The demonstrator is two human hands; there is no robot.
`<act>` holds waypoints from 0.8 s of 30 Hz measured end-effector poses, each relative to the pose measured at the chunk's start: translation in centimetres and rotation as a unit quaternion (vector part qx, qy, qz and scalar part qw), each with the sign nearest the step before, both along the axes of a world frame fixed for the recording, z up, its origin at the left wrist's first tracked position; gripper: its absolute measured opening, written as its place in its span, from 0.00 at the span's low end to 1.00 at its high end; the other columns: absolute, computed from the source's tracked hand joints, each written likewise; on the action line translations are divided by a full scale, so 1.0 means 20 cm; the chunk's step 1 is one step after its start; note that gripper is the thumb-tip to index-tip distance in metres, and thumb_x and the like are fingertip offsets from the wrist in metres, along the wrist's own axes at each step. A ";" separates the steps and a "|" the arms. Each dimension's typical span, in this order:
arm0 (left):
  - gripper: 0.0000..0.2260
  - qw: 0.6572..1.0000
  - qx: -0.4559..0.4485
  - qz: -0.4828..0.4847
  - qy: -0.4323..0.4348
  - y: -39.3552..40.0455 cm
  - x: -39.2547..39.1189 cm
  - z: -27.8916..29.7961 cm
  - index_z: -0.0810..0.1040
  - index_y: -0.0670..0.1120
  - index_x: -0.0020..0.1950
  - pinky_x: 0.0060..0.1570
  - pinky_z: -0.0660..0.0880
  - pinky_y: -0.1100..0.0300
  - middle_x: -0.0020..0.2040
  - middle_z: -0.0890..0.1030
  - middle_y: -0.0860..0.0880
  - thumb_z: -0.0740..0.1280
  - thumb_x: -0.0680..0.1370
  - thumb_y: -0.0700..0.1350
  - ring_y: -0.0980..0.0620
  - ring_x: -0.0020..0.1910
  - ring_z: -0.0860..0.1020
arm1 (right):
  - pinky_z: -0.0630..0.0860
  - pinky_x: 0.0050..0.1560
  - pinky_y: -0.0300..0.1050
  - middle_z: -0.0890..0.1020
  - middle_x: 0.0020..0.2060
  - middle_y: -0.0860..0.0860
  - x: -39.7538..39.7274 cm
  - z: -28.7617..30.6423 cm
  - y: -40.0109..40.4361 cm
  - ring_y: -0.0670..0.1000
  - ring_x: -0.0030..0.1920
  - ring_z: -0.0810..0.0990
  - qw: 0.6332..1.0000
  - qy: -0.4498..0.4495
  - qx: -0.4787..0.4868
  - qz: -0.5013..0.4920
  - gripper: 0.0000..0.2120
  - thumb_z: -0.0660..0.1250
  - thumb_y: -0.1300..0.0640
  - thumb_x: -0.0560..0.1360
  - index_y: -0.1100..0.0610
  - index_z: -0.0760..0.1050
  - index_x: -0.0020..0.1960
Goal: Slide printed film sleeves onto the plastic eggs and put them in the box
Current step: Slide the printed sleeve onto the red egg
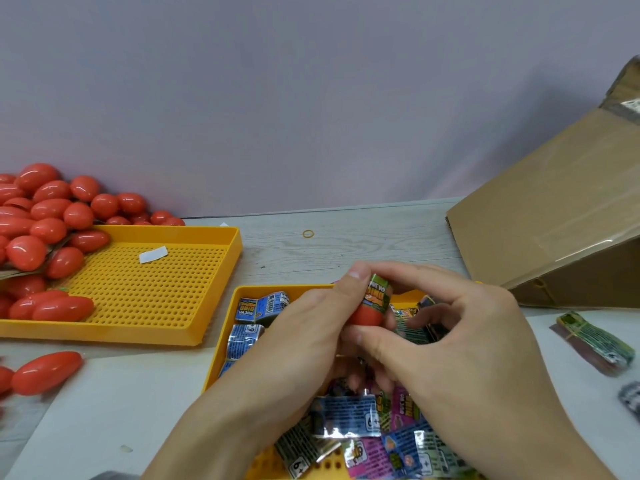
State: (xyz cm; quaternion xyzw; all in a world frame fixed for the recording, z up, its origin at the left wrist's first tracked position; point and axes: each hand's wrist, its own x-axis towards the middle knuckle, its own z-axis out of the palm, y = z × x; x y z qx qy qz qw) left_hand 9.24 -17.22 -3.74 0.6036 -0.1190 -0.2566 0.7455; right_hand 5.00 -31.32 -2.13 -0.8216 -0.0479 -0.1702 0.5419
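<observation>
Between both hands, above the near yellow tray (227, 336), is a red plastic egg (366, 315) with a green printed film sleeve (376, 296) partly over its upper end. My left hand (311, 327) grips the egg, its thumb up by the sleeve's top edge. My right hand (450, 323) pinches the sleeve and the egg from the right. Loose flat sleeves (349, 415) in blue, pink and green fill that tray. A pile of bare red eggs (45, 216) lies at the far left. The cardboard box (554, 216) lies tipped at the right.
A second perforated yellow tray (156, 289) at the left holds several eggs and a white slip (153, 254). Two loose eggs (46, 372) lie on the table at the near left. A banded bundle of sleeves (594, 341) lies at the right. A rubber band (308, 233) lies further back.
</observation>
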 end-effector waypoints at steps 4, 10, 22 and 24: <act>0.23 1.000 0.014 -0.010 -0.014 0.01 0.00 -0.01 0.83 0.50 0.37 0.29 0.72 0.62 0.30 0.79 0.46 0.60 0.76 0.66 0.51 0.28 0.78 | 0.71 0.36 0.25 0.82 0.32 0.42 0.00 -0.01 0.01 0.42 0.33 0.80 1.000 0.002 0.011 -0.012 0.20 0.80 0.52 0.58 0.42 0.85 0.50; 0.25 0.999 0.042 -0.006 -0.034 0.01 0.00 -0.01 0.83 0.49 0.39 0.30 0.73 0.61 0.30 0.80 0.46 0.59 0.77 0.67 0.51 0.27 0.77 | 0.72 0.38 0.28 0.83 0.37 0.41 0.00 -0.01 0.00 0.43 0.36 0.80 1.000 0.007 -0.002 -0.011 0.20 0.79 0.49 0.59 0.41 0.84 0.51; 0.30 0.996 0.037 0.070 -0.031 0.01 0.02 -0.07 0.79 0.38 0.56 0.35 0.76 0.62 0.42 0.83 0.44 0.63 0.75 0.66 0.51 0.36 0.81 | 0.72 0.45 0.28 0.83 0.44 0.37 0.01 -0.03 0.00 0.38 0.46 0.79 0.999 0.001 -0.049 -0.022 0.23 0.76 0.44 0.59 0.42 0.84 0.54; 0.25 0.998 0.013 0.054 -0.016 0.00 0.01 -0.07 0.82 0.41 0.53 0.33 0.77 0.65 0.40 0.84 0.47 0.61 0.78 0.62 0.54 0.35 0.82 | 0.70 0.43 0.25 0.83 0.44 0.36 0.01 -0.03 0.00 0.37 0.46 0.79 0.998 -0.010 -0.047 -0.032 0.22 0.77 0.45 0.59 0.43 0.84 0.54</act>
